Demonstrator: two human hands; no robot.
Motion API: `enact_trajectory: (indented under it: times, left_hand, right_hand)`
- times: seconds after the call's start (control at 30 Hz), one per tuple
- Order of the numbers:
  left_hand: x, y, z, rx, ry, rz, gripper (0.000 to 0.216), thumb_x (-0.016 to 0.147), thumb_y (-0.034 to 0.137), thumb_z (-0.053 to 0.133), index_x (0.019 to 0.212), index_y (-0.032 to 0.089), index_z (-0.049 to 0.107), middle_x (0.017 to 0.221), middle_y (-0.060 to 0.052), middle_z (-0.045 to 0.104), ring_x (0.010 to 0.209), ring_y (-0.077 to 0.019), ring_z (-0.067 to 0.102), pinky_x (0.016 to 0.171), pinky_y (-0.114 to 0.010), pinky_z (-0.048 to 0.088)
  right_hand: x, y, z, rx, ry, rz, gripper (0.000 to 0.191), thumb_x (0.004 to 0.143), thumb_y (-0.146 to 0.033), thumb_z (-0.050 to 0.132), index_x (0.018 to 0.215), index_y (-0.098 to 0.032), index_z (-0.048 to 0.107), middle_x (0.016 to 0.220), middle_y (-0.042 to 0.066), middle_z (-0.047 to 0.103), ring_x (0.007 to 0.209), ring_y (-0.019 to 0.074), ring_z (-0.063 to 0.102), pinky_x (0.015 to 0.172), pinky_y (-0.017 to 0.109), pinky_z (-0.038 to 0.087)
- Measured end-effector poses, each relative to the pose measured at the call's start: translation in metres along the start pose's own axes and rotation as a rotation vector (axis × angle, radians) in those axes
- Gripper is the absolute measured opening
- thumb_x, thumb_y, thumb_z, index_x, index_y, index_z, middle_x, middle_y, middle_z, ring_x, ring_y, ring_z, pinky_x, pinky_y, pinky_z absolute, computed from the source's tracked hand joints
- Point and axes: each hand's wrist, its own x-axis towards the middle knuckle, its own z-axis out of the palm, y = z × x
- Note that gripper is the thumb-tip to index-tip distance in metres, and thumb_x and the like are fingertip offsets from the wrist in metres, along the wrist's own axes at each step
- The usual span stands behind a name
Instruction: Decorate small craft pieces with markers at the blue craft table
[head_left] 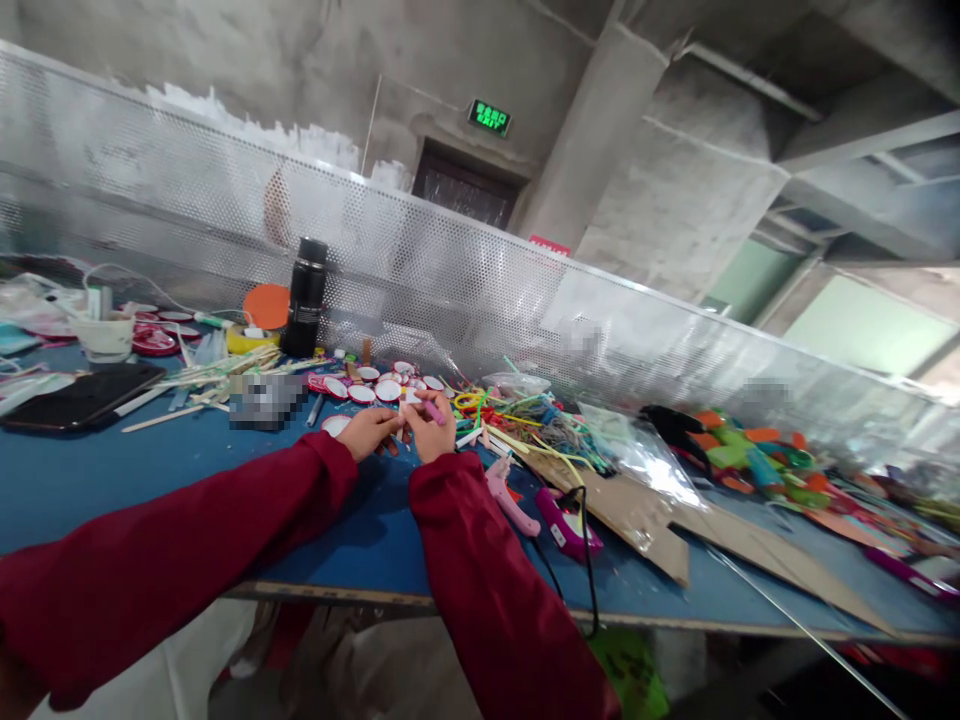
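Note:
Above the front part of the blue table [360, 545], my two hands meet. My right hand [435, 432] is closed around a short purple stick-like thing [433, 411]; its exact kind is too small to tell. A small white piece [409, 397] shows at the fingertips of that hand. My left hand [371, 432] has its fingers pinched together right beside it, and what they grip is hidden. Under and behind the hands lie several white discs with red rims [388, 390]. A pink glue gun [512, 497] rests just right of my right forearm.
Coloured pipe cleaners [547, 420] lie in a heap over cardboard strips [626, 515]. A purple device [568, 525] with a black cable sits near the front edge. Leftward are wooden sticks [199, 385], a phone [82, 396], a cup [105, 338] and a black bottle [305, 297]. A perforated metal screen [450, 270] stands behind.

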Motion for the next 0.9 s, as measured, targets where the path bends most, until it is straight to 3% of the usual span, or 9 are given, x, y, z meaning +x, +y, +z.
enact_trajectory:
  times: [0.17,0.27,0.47,0.63,0.77,0.9]
  left_hand:
    - [0.0,0.004,-0.001,0.079,0.102,0.091,0.033,0.073,0.047,0.063,0.068,0.016,0.058,0.053,0.003,0.054,0.047,-0.0101,0.051,0.044,-0.021,0.032]
    - [0.0,0.003,-0.001,0.065,0.091,0.115,0.029,0.073,0.042,0.064,0.065,0.016,0.057,0.049,0.004,0.051,0.044,-0.0086,0.047,0.043,-0.021,0.031]
    - [-0.001,0.004,0.002,-0.045,0.056,0.064,0.025,0.072,0.039,0.066,0.072,0.015,0.06,0.06,0.001,0.061,0.049,-0.0092,0.052,0.044,-0.02,0.033]
    - [-0.003,0.004,0.003,-0.168,0.032,0.016,0.028,0.071,0.041,0.068,0.071,0.015,0.057,0.061,0.0,0.062,0.048,-0.009,0.053,0.047,-0.021,0.038]
    - [-0.001,0.001,0.002,-0.204,0.003,-0.004,0.031,0.069,0.043,0.07,0.072,0.015,0.058,0.06,0.0,0.061,0.048,-0.009,0.054,0.047,-0.021,0.038]
    - [-0.001,-0.001,0.002,-0.246,0.026,-0.011,0.032,0.067,0.041,0.071,0.08,0.015,0.059,0.07,-0.002,0.066,0.048,-0.0086,0.055,0.047,-0.021,0.039]
  right_hand:
    - [0.003,-0.002,0.0,0.031,0.027,-0.022,0.034,0.065,-0.03,0.071,0.092,-0.021,0.053,0.062,-0.006,0.063,0.054,0.0121,0.061,0.06,0.027,0.052]
    - [0.002,-0.004,0.001,0.013,0.042,-0.015,0.033,0.062,-0.029,0.072,0.089,-0.021,0.054,0.062,-0.006,0.062,0.053,0.0114,0.059,0.055,0.024,0.049]
    - [0.0,-0.009,0.004,0.101,0.001,0.063,0.035,0.063,-0.032,0.07,0.09,-0.023,0.049,0.057,-0.009,0.059,0.042,0.01,0.051,0.04,0.022,0.043]
    - [-0.001,-0.007,0.004,0.096,-0.036,0.055,0.037,0.064,-0.033,0.071,0.093,-0.023,0.049,0.058,-0.008,0.06,0.04,0.01,0.049,0.037,0.022,0.04]
    - [-0.002,-0.01,0.004,0.051,-0.018,0.039,0.037,0.064,-0.036,0.071,0.092,-0.023,0.05,0.057,-0.009,0.059,0.041,0.0101,0.049,0.039,0.023,0.04]
    - [0.001,-0.017,0.001,0.014,0.102,0.024,0.032,0.075,-0.048,0.059,0.09,-0.02,0.056,0.064,-0.002,0.064,0.058,0.0129,0.059,0.055,0.025,0.046]
